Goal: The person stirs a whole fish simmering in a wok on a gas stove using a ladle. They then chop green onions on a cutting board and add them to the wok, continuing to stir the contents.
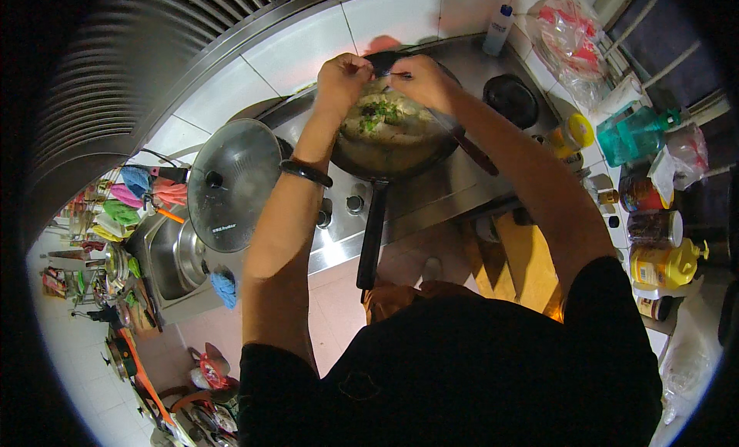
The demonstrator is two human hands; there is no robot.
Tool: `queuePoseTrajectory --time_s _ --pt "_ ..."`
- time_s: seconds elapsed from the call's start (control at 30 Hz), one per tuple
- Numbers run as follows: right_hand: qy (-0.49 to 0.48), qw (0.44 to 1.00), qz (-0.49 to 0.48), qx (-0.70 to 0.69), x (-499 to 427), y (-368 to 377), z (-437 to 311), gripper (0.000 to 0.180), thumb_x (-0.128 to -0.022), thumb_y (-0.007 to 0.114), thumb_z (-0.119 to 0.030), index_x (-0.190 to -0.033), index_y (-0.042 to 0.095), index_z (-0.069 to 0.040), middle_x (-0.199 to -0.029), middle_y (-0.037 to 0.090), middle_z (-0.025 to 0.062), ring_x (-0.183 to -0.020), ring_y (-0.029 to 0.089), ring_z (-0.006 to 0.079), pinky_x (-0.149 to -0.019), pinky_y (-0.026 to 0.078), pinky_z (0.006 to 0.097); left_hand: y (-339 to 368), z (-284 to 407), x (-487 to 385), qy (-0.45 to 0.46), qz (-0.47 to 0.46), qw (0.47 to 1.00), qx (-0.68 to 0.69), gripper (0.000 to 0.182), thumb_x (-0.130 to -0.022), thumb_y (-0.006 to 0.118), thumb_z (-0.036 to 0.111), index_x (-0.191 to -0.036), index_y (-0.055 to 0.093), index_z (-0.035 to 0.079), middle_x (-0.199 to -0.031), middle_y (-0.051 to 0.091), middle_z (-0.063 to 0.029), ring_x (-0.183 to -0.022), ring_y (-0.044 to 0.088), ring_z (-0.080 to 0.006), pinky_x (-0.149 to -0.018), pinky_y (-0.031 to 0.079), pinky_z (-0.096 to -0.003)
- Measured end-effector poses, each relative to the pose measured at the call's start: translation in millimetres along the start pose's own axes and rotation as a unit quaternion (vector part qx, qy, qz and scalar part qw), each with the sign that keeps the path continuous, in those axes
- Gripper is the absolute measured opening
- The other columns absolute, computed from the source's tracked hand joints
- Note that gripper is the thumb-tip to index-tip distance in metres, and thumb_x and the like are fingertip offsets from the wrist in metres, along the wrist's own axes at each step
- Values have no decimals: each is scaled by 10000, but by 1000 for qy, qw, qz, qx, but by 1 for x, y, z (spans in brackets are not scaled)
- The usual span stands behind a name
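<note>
A black wok (398, 171) on the stove holds pale food in broth with chopped green herbs (378, 113) on top. Over its far side, my left hand (342, 77) and my right hand (424, 82) face each other with a small gap between them. The fingertips of both are drawn together. A small dark bit shows at the right fingertips, but what it is, or whether either hand pinches something, is too small to make out. Beneath my right forearm, a utensil with a dark red handle (476, 153) leans across the wok's rim.
The wok's long black handle (372, 239) points toward my body. A glass lid (234, 187) stands left of the stove, near the steel sink (164, 256). A bottle (497, 31) stands at the back right. Jars and a teal jug (632, 135) line the right ledge.
</note>
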State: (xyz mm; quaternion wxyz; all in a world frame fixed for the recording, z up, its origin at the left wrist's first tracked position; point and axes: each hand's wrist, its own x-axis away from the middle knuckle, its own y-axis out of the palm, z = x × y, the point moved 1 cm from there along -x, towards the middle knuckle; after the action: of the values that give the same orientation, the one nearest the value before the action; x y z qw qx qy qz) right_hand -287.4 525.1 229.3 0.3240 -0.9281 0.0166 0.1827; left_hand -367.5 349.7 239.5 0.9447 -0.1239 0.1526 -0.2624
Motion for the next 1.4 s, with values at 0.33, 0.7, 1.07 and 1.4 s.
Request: queuePoseTrajectory --time_s 0.33,0.7,1.07,1.4 --pt "115 973 104 173 153 -36 -4 441 -843 640 -225 -1193 477 -12 -1159 511 233 -1075 517 429 -956 425 473 -19 -3 134 -20 163 979 120 275 -958 529 56 -1228 519 3 -950 563 -30 -786 536 -95 -677 472 -237" --pt "205 952 23 225 173 -16 -9 426 -867 586 -110 -1278 491 -48 -1147 600 227 -1002 590 434 -876 473 478 25 0 306 -332 -4 917 222 380 -986 531 139 -1342 460 30 -1151 597 -77 -937 615 -163 -766 526 -299" --pt "346 924 10 -163 138 -53 47 260 -932 587 -211 -1112 611 -25 -668 537 -7 -461 437 66 -392 321 233 29 19 306 -364 -5 912 187 426 -985 565 287 -1320 466 44 -900 636 -36 -697 597 -102 -589 492 -241" --pt "447 765 -18 -463 128 -79 35 204 -947 560 -258 -977 601 -60 -664 535 -2 -491 449 76 -399 310 218 30 25 305 -357 7 917 176 393 -980 573 276 -1286 503 40 -893 629 -30 -705 579 -96 -599 478 -235"
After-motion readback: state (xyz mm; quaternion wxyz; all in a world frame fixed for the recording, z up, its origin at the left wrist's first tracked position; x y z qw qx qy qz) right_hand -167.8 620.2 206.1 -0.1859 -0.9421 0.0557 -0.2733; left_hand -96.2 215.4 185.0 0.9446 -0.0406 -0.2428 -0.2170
